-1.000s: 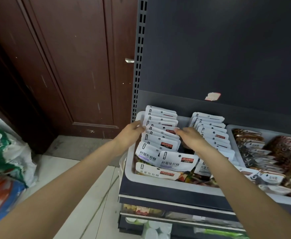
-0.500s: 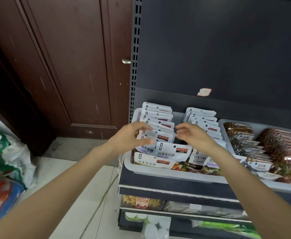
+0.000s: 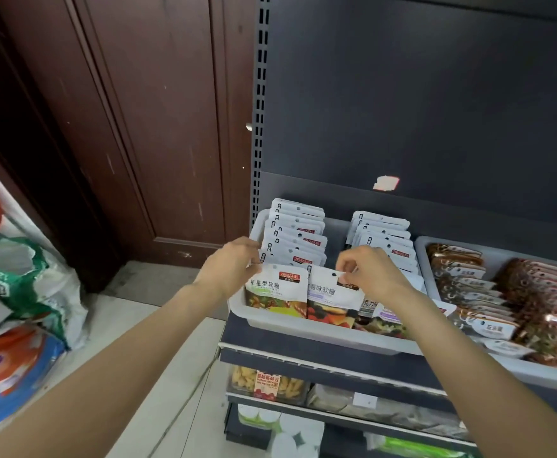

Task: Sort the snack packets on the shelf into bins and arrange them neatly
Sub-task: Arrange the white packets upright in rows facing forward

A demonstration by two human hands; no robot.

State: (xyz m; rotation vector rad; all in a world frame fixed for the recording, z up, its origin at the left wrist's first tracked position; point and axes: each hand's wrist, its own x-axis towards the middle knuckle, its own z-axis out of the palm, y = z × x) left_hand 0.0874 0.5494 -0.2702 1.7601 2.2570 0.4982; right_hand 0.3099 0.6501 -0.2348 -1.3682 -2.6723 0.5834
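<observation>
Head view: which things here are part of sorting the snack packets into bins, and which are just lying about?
Part of the job:
- left hand holding the star-gummy packet
- right hand pinching the berry-gummy packet
- white bin with rows of white packets
- neighbouring bin of brown packets

Just lying about:
- sacks on the floor
- wooden door
- lower-shelf goods
</observation>
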